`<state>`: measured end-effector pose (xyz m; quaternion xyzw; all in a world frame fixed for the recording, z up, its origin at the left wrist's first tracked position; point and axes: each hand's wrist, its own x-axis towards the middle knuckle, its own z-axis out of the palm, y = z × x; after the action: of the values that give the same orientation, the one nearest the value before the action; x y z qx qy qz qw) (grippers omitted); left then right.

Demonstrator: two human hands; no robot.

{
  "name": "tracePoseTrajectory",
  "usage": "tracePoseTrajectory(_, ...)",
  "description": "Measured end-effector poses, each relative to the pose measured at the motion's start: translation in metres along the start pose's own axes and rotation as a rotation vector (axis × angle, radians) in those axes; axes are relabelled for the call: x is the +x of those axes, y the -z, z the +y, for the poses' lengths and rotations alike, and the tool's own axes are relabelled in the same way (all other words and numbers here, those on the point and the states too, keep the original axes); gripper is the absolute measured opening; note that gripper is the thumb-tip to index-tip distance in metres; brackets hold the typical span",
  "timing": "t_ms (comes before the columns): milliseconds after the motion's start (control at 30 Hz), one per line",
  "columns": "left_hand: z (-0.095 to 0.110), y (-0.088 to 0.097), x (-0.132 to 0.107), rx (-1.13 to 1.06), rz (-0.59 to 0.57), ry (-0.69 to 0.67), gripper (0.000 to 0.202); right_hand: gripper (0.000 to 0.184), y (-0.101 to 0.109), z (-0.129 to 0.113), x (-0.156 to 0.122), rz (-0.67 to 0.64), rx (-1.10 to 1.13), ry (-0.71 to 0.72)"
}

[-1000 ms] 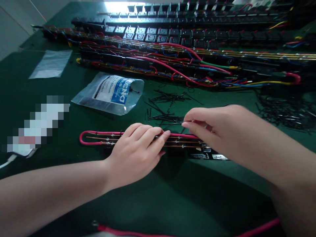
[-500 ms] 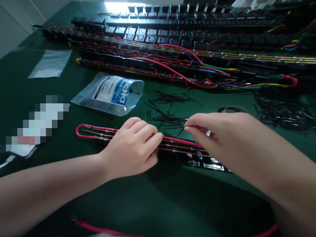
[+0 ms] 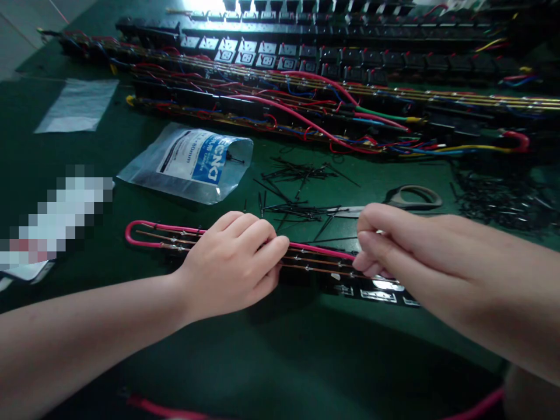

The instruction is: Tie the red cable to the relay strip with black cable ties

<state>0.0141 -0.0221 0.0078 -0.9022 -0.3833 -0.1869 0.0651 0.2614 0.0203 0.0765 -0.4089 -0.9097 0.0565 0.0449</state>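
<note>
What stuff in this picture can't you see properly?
All from the head view:
- What the right hand pinches: hidden by its own fingers.
- The middle of the socket strip: under the left hand.
- The scissors: partly behind the right hand.
- The patch at the left: pixelated.
- The pink wire: cut off by the bottom edge.
- Small print on the bag: too small to read.

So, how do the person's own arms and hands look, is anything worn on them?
The left forearm and the right forearm are bare up to the picture's edge, and no sleeves show. The left hand and the right hand have no gloves. No watch, bracelet or ring is visible on the parts in view. The nails are mostly hidden.
</note>
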Motion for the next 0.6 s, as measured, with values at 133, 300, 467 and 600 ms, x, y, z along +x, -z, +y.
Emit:
tracePoseTrajectory(133,-0.001,0.000,0.001,-0.004,-0.001,0.006,0.017,0.025,0.005,-0.006,0.003,-0.151,0.186,-0.097)
tracePoseTrajectory(300,-0.001,0.000,0.001,-0.016,-0.009,0.008,0.019,0.024,0.006,-0.011,-0.004,-0.133,0.148,-0.091)
tracePoseTrajectory(467,-0.001,0.001,0.000,-0.019,-0.021,0.012,0.020,0.021,0.001,-0.013,-0.008,-0.103,0.089,-0.083)
tracePoseTrajectory(600,-0.001,0.001,0.001,-0.026,-0.010,0.010,0.018,0.018,0.003,-0.011,0.002,-0.197,0.063,-0.229)
